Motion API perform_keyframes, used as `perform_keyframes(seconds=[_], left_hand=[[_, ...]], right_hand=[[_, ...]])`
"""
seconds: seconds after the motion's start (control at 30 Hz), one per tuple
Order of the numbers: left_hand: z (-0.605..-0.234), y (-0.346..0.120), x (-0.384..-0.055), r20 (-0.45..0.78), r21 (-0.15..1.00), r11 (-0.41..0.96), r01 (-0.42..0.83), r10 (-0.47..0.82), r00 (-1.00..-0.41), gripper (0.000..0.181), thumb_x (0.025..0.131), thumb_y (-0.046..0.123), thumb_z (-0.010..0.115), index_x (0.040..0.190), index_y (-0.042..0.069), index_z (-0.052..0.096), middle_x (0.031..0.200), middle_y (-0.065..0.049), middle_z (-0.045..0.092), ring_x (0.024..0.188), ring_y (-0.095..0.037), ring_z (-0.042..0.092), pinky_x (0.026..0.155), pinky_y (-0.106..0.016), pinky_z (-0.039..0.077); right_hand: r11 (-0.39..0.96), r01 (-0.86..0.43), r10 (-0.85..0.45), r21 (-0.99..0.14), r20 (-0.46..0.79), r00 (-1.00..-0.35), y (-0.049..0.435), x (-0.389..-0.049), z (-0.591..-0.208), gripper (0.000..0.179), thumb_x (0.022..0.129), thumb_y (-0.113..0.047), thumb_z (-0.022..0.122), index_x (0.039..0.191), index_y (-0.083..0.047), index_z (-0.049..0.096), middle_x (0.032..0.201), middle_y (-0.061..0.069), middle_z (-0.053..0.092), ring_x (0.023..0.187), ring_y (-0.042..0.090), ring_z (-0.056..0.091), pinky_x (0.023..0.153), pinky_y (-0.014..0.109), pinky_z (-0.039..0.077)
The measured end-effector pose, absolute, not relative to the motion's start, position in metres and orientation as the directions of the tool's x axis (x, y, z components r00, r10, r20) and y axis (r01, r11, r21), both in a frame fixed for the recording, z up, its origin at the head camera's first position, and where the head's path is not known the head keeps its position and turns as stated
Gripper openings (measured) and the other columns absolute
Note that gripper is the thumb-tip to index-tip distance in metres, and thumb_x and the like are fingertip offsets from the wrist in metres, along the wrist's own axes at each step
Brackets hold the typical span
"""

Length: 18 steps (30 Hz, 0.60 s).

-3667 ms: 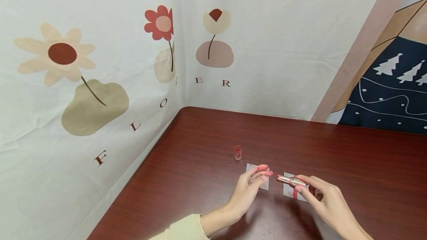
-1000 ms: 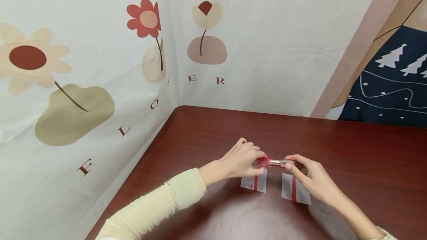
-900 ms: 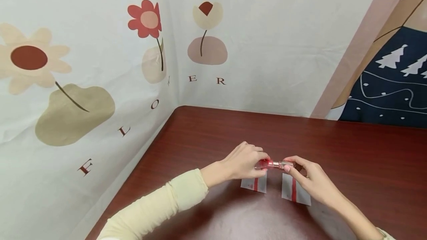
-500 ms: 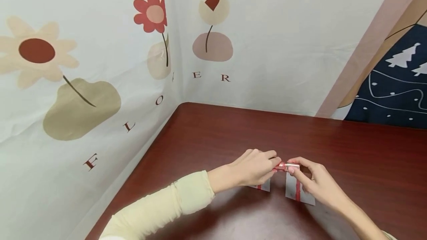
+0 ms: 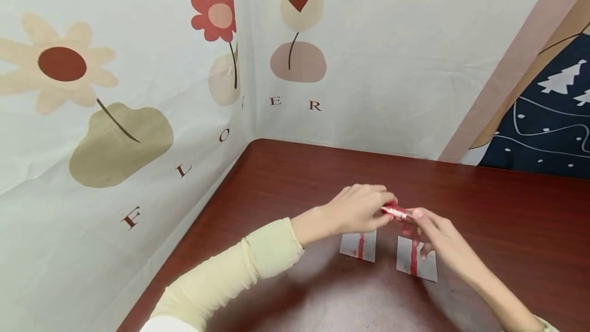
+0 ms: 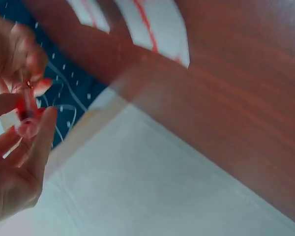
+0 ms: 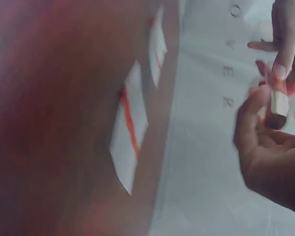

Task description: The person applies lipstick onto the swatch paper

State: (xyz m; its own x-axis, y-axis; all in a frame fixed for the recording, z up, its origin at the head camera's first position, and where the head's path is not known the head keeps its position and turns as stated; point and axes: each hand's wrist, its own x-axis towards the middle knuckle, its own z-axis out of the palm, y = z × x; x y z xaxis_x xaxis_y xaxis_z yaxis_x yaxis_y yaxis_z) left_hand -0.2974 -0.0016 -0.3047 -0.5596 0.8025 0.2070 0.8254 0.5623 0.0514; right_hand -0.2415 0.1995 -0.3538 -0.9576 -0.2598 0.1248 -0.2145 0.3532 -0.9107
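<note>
A lipstick (image 5: 396, 212) is held level in the air between both hands, its clear cap, smeared red, over its red end. My left hand (image 5: 361, 209) grips the capped end; in the left wrist view its fingers surround the clear cap (image 6: 27, 127). At the metallic base, my right hand (image 5: 444, 242) has its thumb against the end, with other fingers hanging lower and blurred. Seen from the right wrist, the fingers of the right hand (image 7: 265, 157) curl about the dark-bottomed base (image 7: 278, 113). Red smears mark the left fingertips.
Two small white paper pieces lie below the hands, a left one (image 5: 369, 250) and a right one (image 5: 426, 265), each with a red stripe. The brown table (image 5: 286, 183) meets a printed cloth backdrop (image 5: 387, 65) at the back and left.
The left hand took up the cap from the table and brought it over the lipstick. Both hands have since risen slightly, and the right hand has turned with its thumb at the base end.
</note>
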Motion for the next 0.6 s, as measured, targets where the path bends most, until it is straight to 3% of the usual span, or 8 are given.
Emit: perform_keyframes(seconds=[0.1, 0.27, 0.43, 0.6], left_hand=[[-0.293, 0.000, -0.313, 0.214, 0.171, 0.574, 0.801, 0.772, -0.599, 0.016, 0.085, 0.027, 0.065, 0.096, 0.016, 0.065, 0.078, 0.010, 0.051, 0.064, -0.001, 0.047, 0.050, -0.014, 0.038], [-0.286, 0.015, -0.341, 0.195, 0.220, 0.615, 0.758, 0.733, -0.652, 0.011, 0.078, 0.028, 0.066, 0.083, 0.020, 0.061, 0.075, 0.011, 0.051, 0.068, -0.002, 0.047, 0.053, -0.017, 0.039], [-0.291, 0.034, -0.361, 0.104, 0.173, 0.668, 0.724, 0.718, -0.688, 0.016, 0.077, 0.032, 0.067, 0.074, 0.020, 0.057, 0.070, 0.009, 0.053, 0.065, -0.004, 0.047, 0.050, -0.021, 0.039], [-0.314, 0.049, -0.369, -0.016, 0.052, 0.682, 0.730, 0.731, -0.682, 0.018, 0.077, 0.035, 0.069, 0.072, 0.021, 0.058, 0.068, 0.011, 0.054, 0.065, -0.003, 0.049, 0.051, -0.023, 0.040]], right_hand=[[0.406, -0.163, -0.194, -0.899, 0.089, -0.977, 0.212, -0.243, -0.346, 0.047, 0.103, -0.033, 0.029, 0.126, 0.005, 0.046, 0.087, 0.011, 0.058, 0.065, 0.022, 0.056, 0.046, 0.035, 0.047], [0.542, -0.146, -0.141, -0.828, 0.082, -0.987, 0.239, -0.238, -0.347, 0.048, 0.103, -0.035, 0.029, 0.122, 0.003, 0.051, 0.085, 0.011, 0.056, 0.054, 0.020, 0.050, 0.045, 0.032, 0.045], [0.617, -0.068, -0.116, -0.784, -0.005, -0.993, 0.256, -0.229, -0.355, 0.051, 0.102, -0.039, 0.031, 0.121, 0.002, 0.053, 0.084, 0.012, 0.055, 0.051, 0.019, 0.048, 0.046, 0.030, 0.044], [0.640, -0.030, -0.082, -0.768, -0.030, -0.996, 0.267, -0.222, -0.362, 0.049, 0.101, -0.040, 0.034, 0.118, 0.001, 0.055, 0.070, 0.012, 0.052, 0.051, 0.018, 0.048, 0.045, 0.030, 0.044]])
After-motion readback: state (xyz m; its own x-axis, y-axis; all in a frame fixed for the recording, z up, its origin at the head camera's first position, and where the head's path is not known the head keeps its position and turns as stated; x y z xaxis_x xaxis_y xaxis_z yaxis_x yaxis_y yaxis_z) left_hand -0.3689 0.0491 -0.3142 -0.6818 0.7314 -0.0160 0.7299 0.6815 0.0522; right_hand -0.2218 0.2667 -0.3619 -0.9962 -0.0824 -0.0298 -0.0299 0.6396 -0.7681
